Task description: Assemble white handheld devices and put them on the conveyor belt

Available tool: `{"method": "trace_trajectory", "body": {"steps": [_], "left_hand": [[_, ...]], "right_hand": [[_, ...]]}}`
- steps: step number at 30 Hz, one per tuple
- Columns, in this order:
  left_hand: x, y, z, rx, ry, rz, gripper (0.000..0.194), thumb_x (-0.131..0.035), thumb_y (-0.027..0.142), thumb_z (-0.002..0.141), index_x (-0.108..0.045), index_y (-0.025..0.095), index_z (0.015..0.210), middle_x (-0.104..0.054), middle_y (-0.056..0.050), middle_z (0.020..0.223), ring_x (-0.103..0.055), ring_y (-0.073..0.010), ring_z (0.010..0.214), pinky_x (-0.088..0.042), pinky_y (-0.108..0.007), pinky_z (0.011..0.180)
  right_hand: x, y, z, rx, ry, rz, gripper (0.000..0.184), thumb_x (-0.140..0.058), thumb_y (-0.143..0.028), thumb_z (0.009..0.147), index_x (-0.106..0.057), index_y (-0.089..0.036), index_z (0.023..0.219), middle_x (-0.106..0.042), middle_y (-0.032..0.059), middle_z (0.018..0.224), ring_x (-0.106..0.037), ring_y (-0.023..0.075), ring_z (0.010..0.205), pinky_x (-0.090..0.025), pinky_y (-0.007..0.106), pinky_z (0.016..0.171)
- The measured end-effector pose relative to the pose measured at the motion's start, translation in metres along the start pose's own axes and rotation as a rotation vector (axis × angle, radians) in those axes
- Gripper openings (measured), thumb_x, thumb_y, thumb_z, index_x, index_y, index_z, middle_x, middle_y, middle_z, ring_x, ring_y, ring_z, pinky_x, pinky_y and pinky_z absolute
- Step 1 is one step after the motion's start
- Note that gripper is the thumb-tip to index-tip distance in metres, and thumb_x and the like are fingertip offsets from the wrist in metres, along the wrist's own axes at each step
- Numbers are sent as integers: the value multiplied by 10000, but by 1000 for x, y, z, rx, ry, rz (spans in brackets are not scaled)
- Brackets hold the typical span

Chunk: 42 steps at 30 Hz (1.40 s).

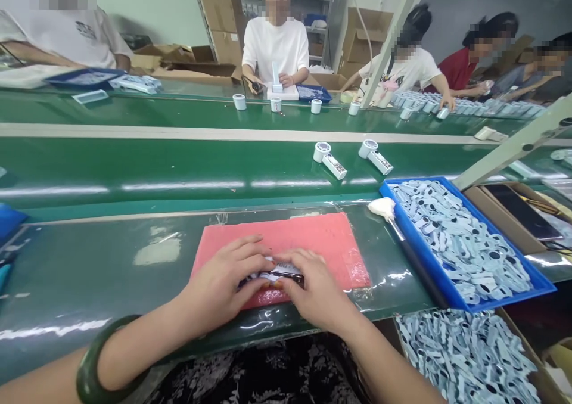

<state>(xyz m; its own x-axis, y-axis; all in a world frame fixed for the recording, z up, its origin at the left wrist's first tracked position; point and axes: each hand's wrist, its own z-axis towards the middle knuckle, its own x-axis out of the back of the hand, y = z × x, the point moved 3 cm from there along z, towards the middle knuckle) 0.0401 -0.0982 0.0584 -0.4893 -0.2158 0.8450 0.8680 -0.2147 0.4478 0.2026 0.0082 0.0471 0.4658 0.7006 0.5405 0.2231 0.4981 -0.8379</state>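
Forearms: both reach in from the near edge; a green bangle sits on the left wrist.
Left hand: fingers curled down, pressing on the small part from its left side.
Right hand: fingers bent over the same part from the right, fingertips meeting the left hand's.
Part: dark and pale, mostly hidden under the fingers; it lies on the pink mat directly beneath both hands.
Brush: just right of the right hand, white head away from the person, dark handle toward them.
Blue tray: further right, heaped with pale flat pieces; a box of the same pieces sits nearer, beside the right forearm.
Risk: the part could slip or skew under uneven thumb pressure, since little of it shows for checking alignment; a right elbow swing could knock the brush.
Surface: glossy green bench; beyond the hands, a green belt carries two white devices.
Room: people sit across the belt, cartons stacked behind them.
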Motion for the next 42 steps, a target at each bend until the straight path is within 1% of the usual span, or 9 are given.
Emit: {"method": "trace_trajectory", "body": {"steps": [4,8,15,18,21,29,34,39,42], "left_hand": [[-8,4,-7,20,44,48,226,-458,262,1063,-600,282,1238,-641,-5,1290,-468,-255,1352,-457,-488,1108],[-5,5,1,36,-63,18,216,-477,258,1046,-638,247,1190,-672,-27,1248,-515,-283,1295,-478,-518,1087],[0,3,14,94,-143,36,180,-585,249,993,-712,227,1118,-706,-58,1156,-607,-279,1169,-517,-506,1061],[2,6,13,62,-153,92,224,-660,251,955,-708,247,1174,-704,-51,1192,-614,-279,1175,-511,-517,1089],[0,6,8,39,-134,145,315,-703,247,921,-682,244,1236,-678,-67,1278,-564,-332,1270,-479,-585,1113],[-14,8,-1,12,-49,188,256,-583,209,979,-664,204,1222,-664,-99,1286,-561,-323,1264,-469,-580,1095],[-13,13,0,-43,-11,245,230,-625,185,954,-667,213,1178,-685,-77,1234,-614,-291,1172,-509,-531,1048],[-16,15,-3,-108,3,333,254,-533,211,999,-637,156,1224,-671,-131,1258,-609,-354,1193,-467,-652,1060],[-18,15,-1,-136,8,354,243,-488,240,1022,-650,139,1173,-676,-137,1226,-630,-345,1130,-488,-629,1027]], "right_hand": [[-6,-2,-5,71,39,-90,319,-618,-125,944,-620,-216,1250,-697,56,1244,-599,262,1143,-440,475,995],[-8,1,-2,64,22,-136,321,-573,-142,956,-618,-213,1266,-695,65,1241,-598,274,1129,-453,486,986],[-2,6,3,57,4,-123,276,-603,-197,978,-660,-209,1248,-719,79,1184,-637,247,1093,-492,433,967],[0,8,0,78,-6,-107,350,-654,-212,955,-639,-198,1304,-702,96,1264,-630,258,1161,-488,444,1019],[1,7,-4,134,-34,-153,456,-675,-180,926,-592,-192,1374,-662,110,1340,-596,270,1231,-459,468,1078],[-6,5,-3,152,-16,-278,367,-592,-145,961,-604,-148,1327,-677,117,1257,-593,270,1163,-482,457,1031],[-7,10,-5,200,-12,-321,368,-582,-182,974,-580,-169,1342,-674,106,1281,-597,259,1168,-493,447,1037],[-13,15,-7,234,3,-383,412,-528,-221,989,-535,-146,1394,-639,150,1336,-566,304,1203,-474,506,1063],[-16,18,-6,256,14,-419,414,-485,-231,1006,-532,-104,1398,-625,182,1346,-544,325,1219,-446,530,1090]]}}
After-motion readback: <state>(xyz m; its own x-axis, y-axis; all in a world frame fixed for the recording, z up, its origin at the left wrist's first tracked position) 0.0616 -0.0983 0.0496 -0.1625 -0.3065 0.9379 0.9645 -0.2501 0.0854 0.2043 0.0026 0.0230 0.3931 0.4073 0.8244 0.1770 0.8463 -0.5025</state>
